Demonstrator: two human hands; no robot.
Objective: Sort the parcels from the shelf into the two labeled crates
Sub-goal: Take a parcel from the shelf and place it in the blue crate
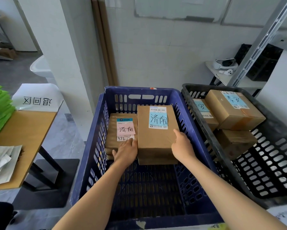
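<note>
Parcel [156, 140] in right hand [182, 146] sits just beside pink-labelled parcel [113, 130], left hand [126, 151] between.

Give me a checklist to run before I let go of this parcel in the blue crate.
1. Destination match: the blue-label parcel and the pink-label parcel beside it both read 济南: ok.
2. Parcel inside the blue crate walls: ok.
3. Hold: left hand presses its left side, right hand grips its right edge: ok.
4. Resting on something solid underneath: cannot tell, its underside is hidden.
5. Left hand free to pull out from between the two parcels: cannot tell.
6. Black crate holds differently labelled parcels: ok.
</note>
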